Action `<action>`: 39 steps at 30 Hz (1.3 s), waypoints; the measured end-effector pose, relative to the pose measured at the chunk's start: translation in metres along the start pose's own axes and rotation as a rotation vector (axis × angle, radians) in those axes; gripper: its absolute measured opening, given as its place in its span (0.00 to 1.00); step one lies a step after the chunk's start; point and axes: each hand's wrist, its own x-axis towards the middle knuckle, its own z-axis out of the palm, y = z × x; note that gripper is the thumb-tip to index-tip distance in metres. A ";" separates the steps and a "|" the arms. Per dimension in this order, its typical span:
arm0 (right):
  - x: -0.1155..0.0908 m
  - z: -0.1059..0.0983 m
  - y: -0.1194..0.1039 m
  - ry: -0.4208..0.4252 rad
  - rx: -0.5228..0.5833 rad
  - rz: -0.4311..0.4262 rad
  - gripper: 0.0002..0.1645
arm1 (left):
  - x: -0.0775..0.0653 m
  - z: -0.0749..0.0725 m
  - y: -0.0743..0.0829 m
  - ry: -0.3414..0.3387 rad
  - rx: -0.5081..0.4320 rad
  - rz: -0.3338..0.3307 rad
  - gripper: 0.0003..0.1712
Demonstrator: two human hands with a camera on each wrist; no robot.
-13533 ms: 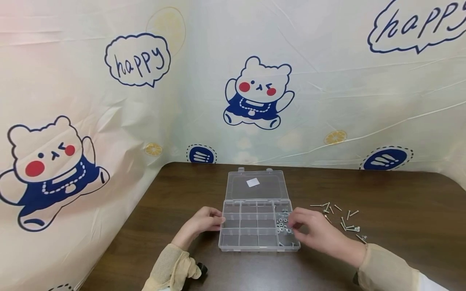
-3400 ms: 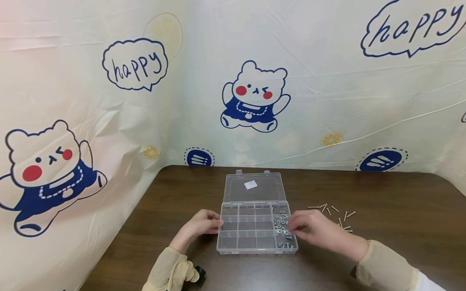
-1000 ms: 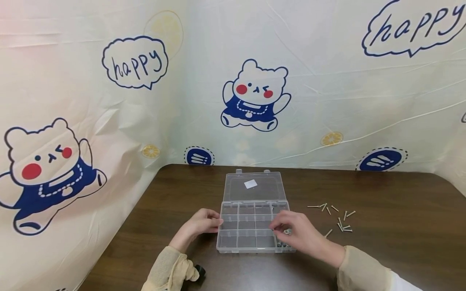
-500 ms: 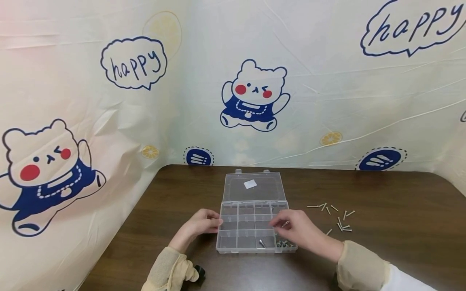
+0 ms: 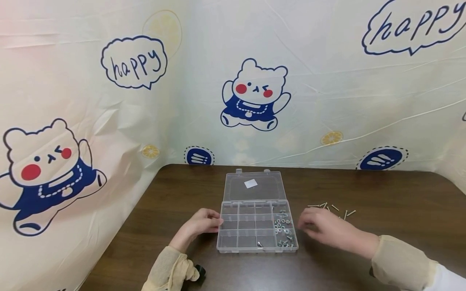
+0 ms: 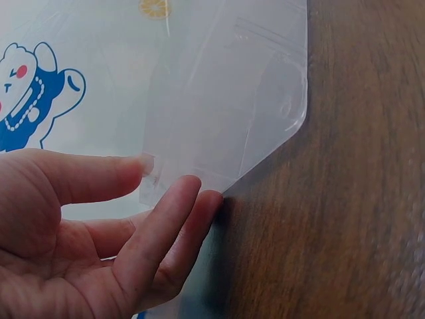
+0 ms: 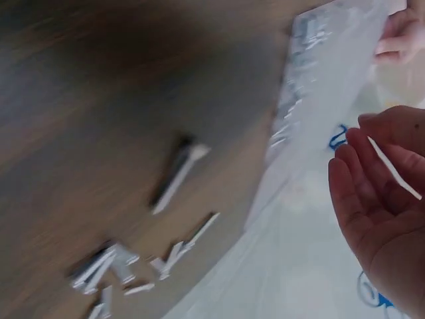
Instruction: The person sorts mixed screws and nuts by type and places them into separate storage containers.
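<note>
A clear plastic compartment box lies with its lid raised. My left hand holds its left side, thumb at the rim and fingers against the wall. A single long screw sits in the front compartment third from the left. The right column holds short bolts at the front, nuts in the middle and small fasteners at the back. My right hand, fingers loosely bent and nothing visible in them, hovers right of the box, near loose long screws.
In the right wrist view, one screw lies apart from a small cluster of screws on the brown table. A patterned cloth hangs behind the table. A black object shows by the left sleeve.
My right hand has released a long screw into the front compartment and moved right, off the box. Since the oldest frame, short bolts have left the table for the front right compartment. Left hand stays.
</note>
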 end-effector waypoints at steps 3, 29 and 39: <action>-0.010 -0.001 0.010 -0.027 -0.048 -0.051 0.16 | 0.000 0.000 0.000 0.000 -0.004 0.000 0.19; -0.044 0.010 0.033 -0.169 -0.012 -0.035 0.20 | 0.001 0.000 0.000 -0.003 -0.018 0.013 0.18; -0.026 0.012 0.000 -0.059 0.079 -0.107 0.19 | -0.001 0.000 0.001 0.006 -0.018 0.007 0.18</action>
